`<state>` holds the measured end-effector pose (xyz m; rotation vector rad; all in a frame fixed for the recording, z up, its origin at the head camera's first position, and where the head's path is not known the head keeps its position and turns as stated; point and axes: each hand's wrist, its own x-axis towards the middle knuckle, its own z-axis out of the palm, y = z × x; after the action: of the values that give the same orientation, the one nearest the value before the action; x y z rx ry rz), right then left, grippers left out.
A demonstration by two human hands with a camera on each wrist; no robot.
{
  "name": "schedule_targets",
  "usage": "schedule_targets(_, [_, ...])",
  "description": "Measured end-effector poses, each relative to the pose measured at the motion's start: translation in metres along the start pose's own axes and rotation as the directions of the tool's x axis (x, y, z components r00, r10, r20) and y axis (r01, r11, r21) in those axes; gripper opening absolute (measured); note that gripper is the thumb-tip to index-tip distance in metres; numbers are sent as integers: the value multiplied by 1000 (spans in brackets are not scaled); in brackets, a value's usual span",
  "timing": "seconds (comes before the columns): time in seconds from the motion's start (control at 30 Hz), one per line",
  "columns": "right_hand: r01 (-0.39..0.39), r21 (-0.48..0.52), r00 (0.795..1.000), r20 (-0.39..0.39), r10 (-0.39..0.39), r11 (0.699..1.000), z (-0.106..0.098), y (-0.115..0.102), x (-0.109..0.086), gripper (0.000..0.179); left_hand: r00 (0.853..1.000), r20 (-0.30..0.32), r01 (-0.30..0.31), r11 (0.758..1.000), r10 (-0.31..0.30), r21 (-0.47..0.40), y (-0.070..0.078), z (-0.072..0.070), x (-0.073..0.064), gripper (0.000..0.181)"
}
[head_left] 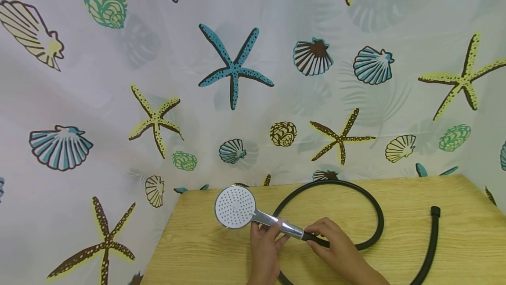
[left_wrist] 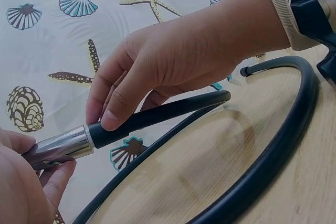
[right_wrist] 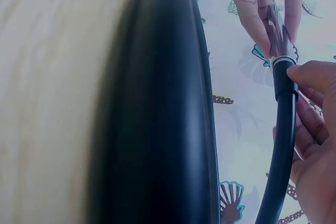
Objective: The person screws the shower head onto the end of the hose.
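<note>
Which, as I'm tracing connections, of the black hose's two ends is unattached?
The hose end at the head view's right, with nothing joined to it; the other end meets the chrome showerhead handle.

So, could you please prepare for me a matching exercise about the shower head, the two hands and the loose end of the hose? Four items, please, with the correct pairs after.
Column one
1. Shower head face
2. Left hand
3. Right hand
4. Loose hose end

Column two
A. At the right side of the table in the head view
B. Pinches the black hose
C. White with grey dots
D. Grips the silver handle

Right pairs: 1-C, 2-D, 3-B, 4-A
</note>
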<state>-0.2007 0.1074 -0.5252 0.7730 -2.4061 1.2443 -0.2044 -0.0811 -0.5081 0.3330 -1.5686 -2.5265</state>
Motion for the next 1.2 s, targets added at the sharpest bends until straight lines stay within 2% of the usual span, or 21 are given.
schedule_targets(0.4, [-39,5,998,48,39,999,-1,-1,0,30,999,-25,27,1000,-27,-15,0,0,1,48])
schedule_targets(0.73, [-81,7,994,74,80,997,-1,0,1,28,999,-25,19,999,-20,-36,-1,0,2,47])
schedule_targets(0.97, [-134,8,983,124,132,991,-2,0,2,28,1000,-19,10,1000,-10,-25,-1,-1,1,49])
schedule_targets(1.2, [-125,2,981,152,123,992,-2,0,2,30,1000,-19,11,1000,-11,-23,0,-1,1,48])
